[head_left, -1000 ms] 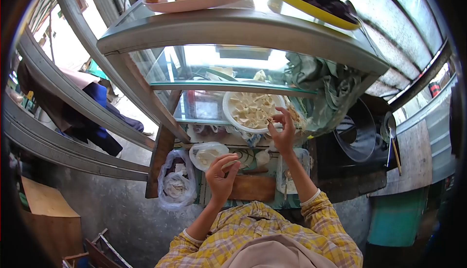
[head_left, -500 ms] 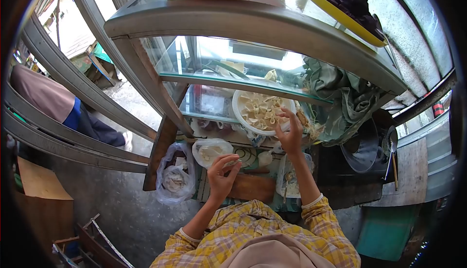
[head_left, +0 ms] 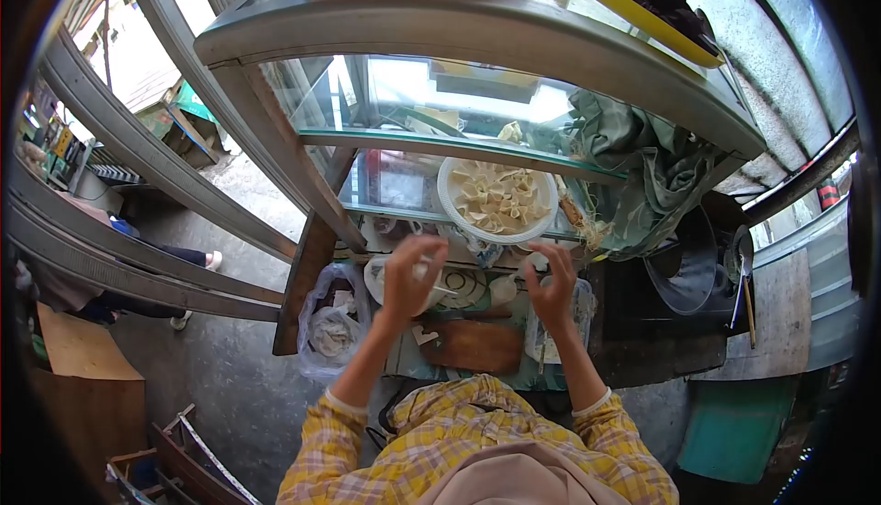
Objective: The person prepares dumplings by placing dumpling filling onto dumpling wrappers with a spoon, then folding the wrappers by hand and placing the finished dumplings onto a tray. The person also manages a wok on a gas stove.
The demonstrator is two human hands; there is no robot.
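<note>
My left hand point(head_left: 412, 277) is raised over a plastic-wrapped bowl point(head_left: 374, 276), its fingers blurred and bent; whether it holds anything is unclear. To the right, my right hand point(head_left: 551, 280) hovers above a clear tray point(head_left: 585, 308), thumb and fingers apart around no visible object. A white basket point(head_left: 447, 202) of folded pale dough pieces point(head_left: 500, 198) stands in the glass case beyond both hands. Between my forearms lies a brown wooden board point(head_left: 477, 347) with a small pale scrap point(head_left: 424, 334) at its left corner.
A plastic bag point(head_left: 333, 335) sits left of the board. At the right are a dark pan point(head_left: 684, 271) and a ladle point(head_left: 745, 266). The glass case's frame point(head_left: 440, 28) arches ahead. A person's foot point(head_left: 214, 260) shows beyond the left railings.
My right hand has come back from the basket toward me. My left hand has risen and moved forward. The wooden board shows more fully, and the person at left has shifted.
</note>
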